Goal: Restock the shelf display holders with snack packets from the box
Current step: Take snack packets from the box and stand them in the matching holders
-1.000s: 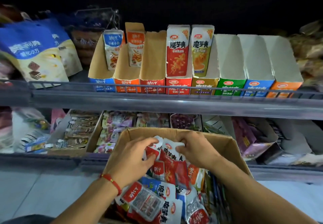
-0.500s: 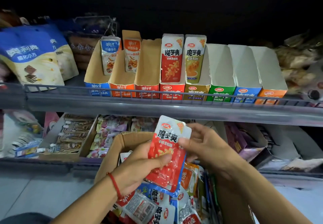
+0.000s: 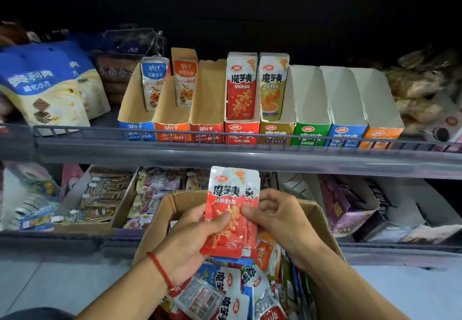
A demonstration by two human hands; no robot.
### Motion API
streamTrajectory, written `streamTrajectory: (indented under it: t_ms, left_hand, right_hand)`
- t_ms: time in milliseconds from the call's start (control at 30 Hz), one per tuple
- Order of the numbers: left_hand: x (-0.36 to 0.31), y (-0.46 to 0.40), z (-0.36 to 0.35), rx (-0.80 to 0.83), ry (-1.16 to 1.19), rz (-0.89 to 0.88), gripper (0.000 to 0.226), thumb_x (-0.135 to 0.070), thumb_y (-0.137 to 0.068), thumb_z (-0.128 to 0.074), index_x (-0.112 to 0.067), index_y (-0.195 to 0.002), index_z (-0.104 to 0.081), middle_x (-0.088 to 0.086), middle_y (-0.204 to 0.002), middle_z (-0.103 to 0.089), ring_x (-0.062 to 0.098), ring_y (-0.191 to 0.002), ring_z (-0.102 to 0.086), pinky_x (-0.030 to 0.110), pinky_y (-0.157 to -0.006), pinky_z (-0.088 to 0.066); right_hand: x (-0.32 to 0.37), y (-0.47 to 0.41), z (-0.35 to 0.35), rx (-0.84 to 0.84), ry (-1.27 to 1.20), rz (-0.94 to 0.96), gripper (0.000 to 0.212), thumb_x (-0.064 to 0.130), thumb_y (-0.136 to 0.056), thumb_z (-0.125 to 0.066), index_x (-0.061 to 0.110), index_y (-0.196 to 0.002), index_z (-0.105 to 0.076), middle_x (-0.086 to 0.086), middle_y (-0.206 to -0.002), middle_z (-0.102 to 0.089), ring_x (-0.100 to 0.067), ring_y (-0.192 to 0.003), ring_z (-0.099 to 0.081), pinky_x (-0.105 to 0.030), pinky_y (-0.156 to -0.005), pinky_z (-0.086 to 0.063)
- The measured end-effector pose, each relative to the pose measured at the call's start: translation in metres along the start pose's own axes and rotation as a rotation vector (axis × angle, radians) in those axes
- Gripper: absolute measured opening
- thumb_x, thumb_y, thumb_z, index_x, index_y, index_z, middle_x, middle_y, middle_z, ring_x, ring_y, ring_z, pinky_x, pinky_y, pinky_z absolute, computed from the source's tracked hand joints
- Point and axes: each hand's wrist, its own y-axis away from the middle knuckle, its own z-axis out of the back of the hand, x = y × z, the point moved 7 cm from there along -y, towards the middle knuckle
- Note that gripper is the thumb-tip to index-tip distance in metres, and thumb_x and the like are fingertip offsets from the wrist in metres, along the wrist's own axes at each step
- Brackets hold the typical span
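A long grey metal shelf (image 3: pixel 225 156) runs across at 12 o'clock. On it stands a row of tall cardboard display holders (image 3: pixel 260 109) with bright coloured fronts. Some hold a few snack packets; the green, blue and orange ones at 1 o'clock look bare inside. At 6 o'clock sits a brown open cardboard box (image 3: pixel 317 222) full of mixed shiny snack packets (image 3: pixel 225 292). Above the box, in the middle, both hands hold up a small stack of red and white snack packets (image 3: pixel 231 217), standing upright. The left hand (image 3: pixel 192 244), with a red string on its wrist, curls round the stack's left side with the thumb on front. The right hand (image 3: pixel 282 222) pinches its right edge.
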Motion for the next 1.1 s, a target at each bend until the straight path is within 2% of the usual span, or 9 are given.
streamTrajectory:
  t_ms: [133,267,400,467,600,700,867,1000,1100]
  left_hand:
    - [-0.004,-0.001,0.007,-0.057,-0.055,-0.058,0.039,-0.007,-0.084,-0.071,-0.014,-0.123,-0.066,0.017,-0.107,-0.077,0.036,-0.101,-0.074,0.054,-0.097,-0.055]
    - [-0.014,0.001,0.022,-0.228,-0.156,-0.194,0.033,-0.002,-0.09,-0.068,-0.022,-0.117,-0.067,0.005,-0.097,-0.079,0.026,-0.093,-0.076,0.05,-0.087,-0.06]
    - [-0.024,0.008,0.022,-0.317,-0.311,-0.353,0.032,-0.006,-0.091,-0.069,-0.034,-0.105,-0.062,-0.02,-0.092,-0.076,0.005,-0.088,-0.074,0.027,-0.074,-0.062]
    - [-0.021,0.012,0.008,-0.293,-0.362,-0.383,0.032,-0.004,-0.091,-0.069,-0.033,-0.103,-0.063,-0.022,-0.09,-0.076,-0.001,-0.083,-0.073,0.021,-0.067,-0.059]
    - [-0.012,0.009,-0.004,-0.216,-0.205,-0.354,0.024,-0.007,-0.098,-0.061,-0.022,-0.117,-0.067,0.0,-0.096,-0.08,0.012,-0.087,-0.077,0.023,-0.07,-0.058]
    - [-0.011,0.006,-0.002,-0.144,-0.047,-0.274,0.024,-0.026,-0.101,-0.057,-0.024,-0.122,-0.067,0.003,-0.105,-0.079,0.019,-0.098,-0.076,0.041,-0.09,-0.058]
    - [-0.006,0.005,-0.009,0.001,-0.305,-0.276,0.051,-0.018,-0.087,-0.075,-0.036,-0.132,-0.058,-0.009,-0.113,-0.076,0.005,-0.105,-0.071,0.021,-0.081,-0.058]
    - [-0.008,0.005,-0.008,0.005,-0.37,-0.282,0.056,-0.001,-0.088,-0.072,-0.041,-0.125,-0.059,-0.006,-0.109,-0.078,0.012,-0.103,-0.074,0.031,-0.083,-0.06]
    - [-0.01,0.007,-0.012,0.049,-0.408,-0.299,0.05,-0.008,-0.09,-0.072,-0.039,-0.127,-0.059,-0.007,-0.113,-0.077,0.013,-0.107,-0.073,0.034,-0.088,-0.06]
  right_hand:
    - [-0.001,0.0,-0.005,0.029,-0.086,-0.028,0.023,0.009,-0.092,-0.073,0.005,-0.113,-0.065,-0.012,-0.095,-0.078,-0.028,-0.088,-0.078,-0.035,-0.07,-0.063]
    - [0.012,0.001,0.012,-0.142,0.181,0.11,0.019,0.015,-0.093,-0.073,0.013,-0.111,-0.066,0.0,-0.089,-0.079,-0.012,-0.079,-0.078,-0.031,-0.066,-0.063]
    - [0.031,0.012,0.014,-0.276,0.472,0.311,0.017,0.02,-0.09,-0.077,0.023,-0.102,-0.066,0.012,-0.079,-0.072,0.009,-0.069,-0.068,-0.011,-0.056,-0.054]
    - [0.028,0.016,-0.01,-0.22,0.573,0.367,0.029,0.027,-0.091,-0.077,0.022,-0.117,-0.067,0.016,-0.091,-0.072,0.011,-0.074,-0.067,-0.01,-0.062,-0.055]
    - [0.019,0.012,-0.029,-0.187,0.6,0.478,0.036,0.034,-0.098,-0.066,0.023,-0.133,-0.067,0.005,-0.11,-0.073,-0.006,-0.086,-0.072,-0.031,-0.08,-0.062]
    - [0.018,0.009,-0.023,-0.141,0.578,0.463,0.038,0.018,-0.098,-0.068,0.023,-0.136,-0.065,0.003,-0.119,-0.066,-0.005,-0.08,-0.073,-0.021,-0.075,-0.061]
    - [0.018,0.004,-0.009,-0.189,0.553,0.407,0.04,0.024,-0.087,-0.081,0.027,-0.124,-0.065,0.006,-0.11,-0.069,-0.004,-0.077,-0.072,-0.024,-0.073,-0.062]
    - [0.032,0.003,0.012,-0.247,0.57,0.392,0.06,0.039,-0.082,-0.082,0.039,-0.135,-0.053,0.016,-0.118,-0.052,-0.001,-0.096,-0.062,-0.017,-0.077,-0.056]
    - [0.042,0.001,0.023,-0.15,0.53,0.369,0.07,0.04,-0.084,-0.08,0.044,-0.145,-0.046,0.022,-0.13,-0.054,0.0,-0.114,-0.059,-0.028,-0.091,-0.057]
